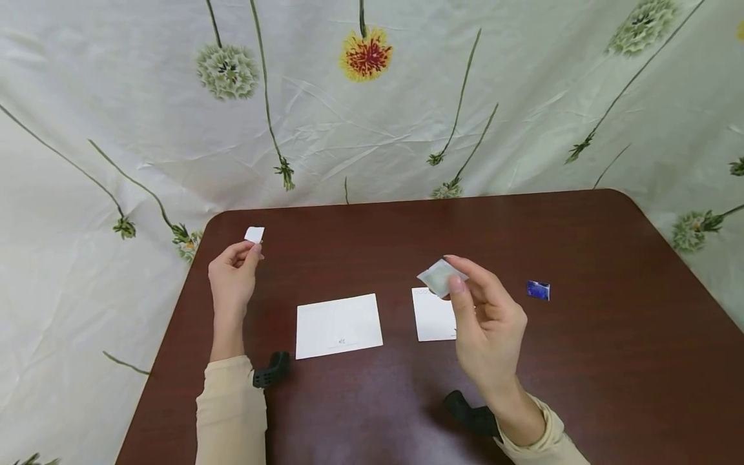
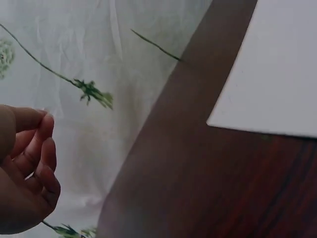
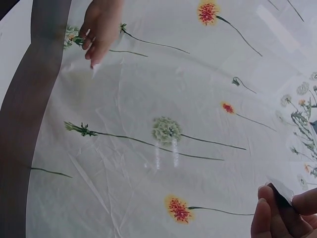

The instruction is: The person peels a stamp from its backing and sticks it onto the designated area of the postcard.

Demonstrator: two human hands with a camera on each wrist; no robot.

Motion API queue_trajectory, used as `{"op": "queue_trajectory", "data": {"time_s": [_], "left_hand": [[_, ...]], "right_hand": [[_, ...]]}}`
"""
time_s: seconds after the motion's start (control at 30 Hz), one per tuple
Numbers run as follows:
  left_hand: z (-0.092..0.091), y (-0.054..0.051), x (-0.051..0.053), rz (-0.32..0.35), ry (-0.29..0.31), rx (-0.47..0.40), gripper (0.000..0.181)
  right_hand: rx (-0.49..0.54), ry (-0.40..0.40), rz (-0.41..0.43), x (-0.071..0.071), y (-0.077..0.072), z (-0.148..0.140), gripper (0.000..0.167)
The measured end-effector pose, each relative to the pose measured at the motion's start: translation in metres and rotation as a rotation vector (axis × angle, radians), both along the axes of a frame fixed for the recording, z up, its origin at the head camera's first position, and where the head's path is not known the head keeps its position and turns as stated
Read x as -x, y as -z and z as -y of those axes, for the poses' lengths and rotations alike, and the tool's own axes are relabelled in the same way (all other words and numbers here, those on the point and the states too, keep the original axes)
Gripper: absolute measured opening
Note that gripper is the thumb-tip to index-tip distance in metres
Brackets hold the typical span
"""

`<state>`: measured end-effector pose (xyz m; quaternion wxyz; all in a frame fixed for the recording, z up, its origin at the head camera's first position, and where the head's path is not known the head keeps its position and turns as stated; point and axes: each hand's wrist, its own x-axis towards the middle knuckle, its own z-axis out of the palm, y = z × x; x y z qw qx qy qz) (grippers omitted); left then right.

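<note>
no legible text, tiny blurred print on white card

In the head view, the left hand is placed at about half past eight, and its thumb and index finger, directed to 1 o'clock, make a pinch, while its other fingers are bent toward the palm. The beige left sleeve comes in from 7 o'clock, with the wrist bare above it. The right hand is at 4 o'clock, well apart from the left one; it pinches also, thumb and index finger pointing toward about 11 o'clock. The right sleeve enters between 4 and 5 o'clock
</note>
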<state>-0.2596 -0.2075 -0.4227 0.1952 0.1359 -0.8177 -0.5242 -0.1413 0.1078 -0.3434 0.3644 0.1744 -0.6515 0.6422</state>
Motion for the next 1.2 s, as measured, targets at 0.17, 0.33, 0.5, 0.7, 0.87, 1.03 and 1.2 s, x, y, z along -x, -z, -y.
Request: {"op": "queue_trajectory", "data": {"time_s": [0.17,0.33,0.5,0.7,0.87,1.03,1.2], "left_hand": [[0.02,0.022,0.001,0.24,-0.045,0.04,0.033],[0.033,0.034,-0.003,0.418,-0.007,0.081,0.036],[0.038,0.032,-0.008,0.537,-0.015,0.223,0.039],[0.036,0.019,-0.011,0.516,-0.128,0.269,0.044],[0.017,-0.016,-0.017,0.207,-0.166,0.184,0.04],[-0.027,-0.06,-0.037,-0.19,0.056,0.04,0.024],[-0.074,-0.081,-0.061,-0.46,0.364,-0.033,0.006]], "right_hand": [[0.014,-0.025,-0.003,-0.002,0.001,0.001,0.019],[0.01,-0.025,-0.007,-0.002,0.002,0.001,0.019],[-0.015,0.004,-0.011,-0.002,0.002,0.001,0.019],[-0.04,0.017,0.002,-0.001,0.003,0.001,0.02],[-0.071,0.015,0.025,0.0,0.004,0.001,0.021],[-0.064,-0.001,0.009,0.001,0.005,0.001,0.019],[-0.07,-0.043,-0.025,0.003,0.004,0.001,0.018]]}}
